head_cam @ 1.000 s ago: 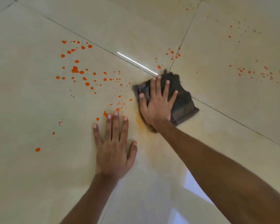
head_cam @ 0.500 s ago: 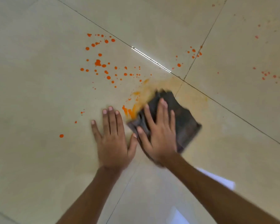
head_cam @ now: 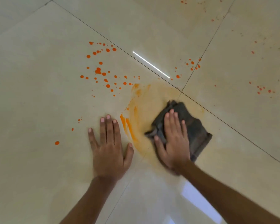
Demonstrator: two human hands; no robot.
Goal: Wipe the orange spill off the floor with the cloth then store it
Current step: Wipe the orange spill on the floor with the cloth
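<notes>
The right hand (head_cam: 174,143) lies flat on the dark cloth (head_cam: 195,131), fingers straight, pressing it on the floor (head_cam: 39,97); the grip is open, not closed around it. The cloth sits beside where the tile lines cross. The hand hides its middle, and its edge looks blurry. The left hand (head_cam: 110,147) is flat on the bare floor just beside, fingers spread, holding nothing. Between the hands is a smeared orange streak (head_cam: 131,126). Orange drops (head_cam: 102,73) dot the tile above the left hand, with more far off to the right. Wide bare tile lies all around. No writing shows.
</notes>
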